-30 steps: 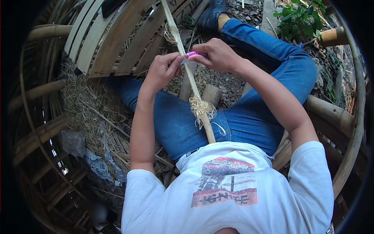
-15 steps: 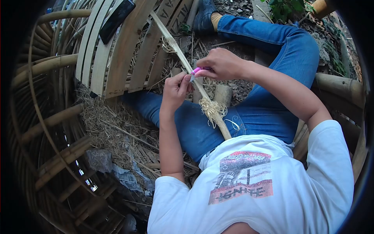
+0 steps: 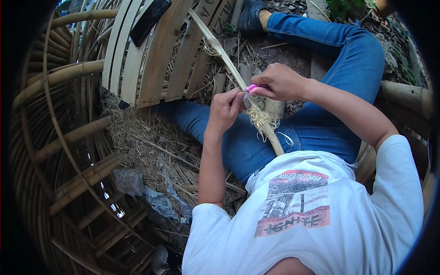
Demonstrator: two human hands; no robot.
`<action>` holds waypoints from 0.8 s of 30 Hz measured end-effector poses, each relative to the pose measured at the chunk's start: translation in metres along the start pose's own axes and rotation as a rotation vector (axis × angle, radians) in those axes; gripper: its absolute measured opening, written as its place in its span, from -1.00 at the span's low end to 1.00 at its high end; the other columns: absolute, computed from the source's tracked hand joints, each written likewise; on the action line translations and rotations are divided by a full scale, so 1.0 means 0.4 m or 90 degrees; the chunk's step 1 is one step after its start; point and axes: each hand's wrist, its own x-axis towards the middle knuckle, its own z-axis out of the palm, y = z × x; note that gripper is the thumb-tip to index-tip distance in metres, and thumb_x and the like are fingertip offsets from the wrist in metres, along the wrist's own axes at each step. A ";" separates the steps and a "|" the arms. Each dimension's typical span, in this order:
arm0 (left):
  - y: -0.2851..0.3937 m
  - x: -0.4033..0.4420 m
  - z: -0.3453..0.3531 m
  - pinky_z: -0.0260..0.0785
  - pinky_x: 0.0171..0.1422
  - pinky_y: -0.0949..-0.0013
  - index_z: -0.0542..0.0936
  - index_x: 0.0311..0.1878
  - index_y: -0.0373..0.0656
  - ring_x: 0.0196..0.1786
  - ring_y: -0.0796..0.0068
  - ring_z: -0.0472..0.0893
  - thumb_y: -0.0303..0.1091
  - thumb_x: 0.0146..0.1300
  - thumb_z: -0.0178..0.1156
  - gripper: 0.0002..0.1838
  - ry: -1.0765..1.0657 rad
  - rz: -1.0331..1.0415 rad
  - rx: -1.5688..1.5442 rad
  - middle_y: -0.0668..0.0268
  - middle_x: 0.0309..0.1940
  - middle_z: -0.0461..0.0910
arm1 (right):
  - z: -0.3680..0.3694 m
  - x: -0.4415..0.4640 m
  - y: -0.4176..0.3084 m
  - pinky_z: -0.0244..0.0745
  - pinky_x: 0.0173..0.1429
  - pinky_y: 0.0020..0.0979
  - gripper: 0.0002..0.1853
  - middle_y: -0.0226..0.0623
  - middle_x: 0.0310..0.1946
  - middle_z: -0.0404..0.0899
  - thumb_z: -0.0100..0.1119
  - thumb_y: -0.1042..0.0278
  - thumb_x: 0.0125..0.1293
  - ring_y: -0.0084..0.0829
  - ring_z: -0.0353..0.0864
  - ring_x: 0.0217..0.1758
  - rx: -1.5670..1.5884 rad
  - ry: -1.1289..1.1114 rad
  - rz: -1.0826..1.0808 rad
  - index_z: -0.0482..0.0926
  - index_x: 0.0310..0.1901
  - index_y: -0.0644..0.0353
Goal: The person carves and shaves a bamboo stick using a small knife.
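A long pale peeled stick point(image 3: 219, 49) runs from the wooden slats down to my waist, slanting over my lap. My right hand point(image 3: 285, 82) is closed around the pink handle of a small knife point(image 3: 251, 87), whose blade lies against the stick. My left hand point(image 3: 223, 111) is closed too, thumb and fingers pinching at the blade's other end; its fingertips are partly hidden. Just below the blade, a tangle of thin curled shavings point(image 3: 264, 122) clings to the stick.
A slatted wooden crate point(image 3: 158, 59) stands at upper left with a black phone point(image 3: 149, 22) on it. Curved bamboo poles point(image 3: 59, 78) line the left side. Dry shavings point(image 3: 137, 133) and crumpled plastic point(image 3: 158, 201) cover the ground. A bamboo stump point(image 3: 275, 108) stands between my legs.
Both hands have slid the knife down the stick toward my body, closer to the curled shavings. The whole view has shifted a little, so everything appears farther right.
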 end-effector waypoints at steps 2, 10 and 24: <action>-0.017 0.009 0.008 0.38 -0.44 0.34 0.61 -0.35 -0.28 -0.58 0.52 0.59 -0.25 0.57 0.12 -0.64 0.004 -0.001 -0.038 0.28 -0.67 0.56 | -0.002 0.007 0.011 0.55 -0.19 -0.01 -0.62 -0.02 -0.52 0.64 0.25 -0.03 0.43 0.09 0.64 -0.38 0.001 -0.009 -0.001 0.71 -0.27 0.18; -0.023 0.054 -0.010 0.38 -0.43 0.35 0.64 -0.32 -0.26 -0.59 0.51 0.57 -0.21 0.57 0.14 -0.64 0.056 0.000 0.003 0.28 -0.68 0.54 | -0.004 0.055 0.048 0.49 -0.28 -0.05 -0.69 -0.03 -0.54 0.60 0.25 0.04 0.44 0.03 0.62 -0.43 -0.001 0.032 -0.027 0.72 -0.19 0.15; -0.032 0.011 0.018 0.37 -0.44 0.36 0.61 -0.33 -0.28 -0.58 0.52 0.57 -0.22 0.58 0.13 -0.64 0.083 0.019 -0.033 0.30 -0.66 0.55 | -0.012 0.043 0.024 0.44 -0.35 -0.05 -0.61 -0.05 -0.62 0.53 0.25 -0.06 0.43 0.05 0.58 -0.48 -0.086 0.036 -0.091 0.68 -0.26 0.15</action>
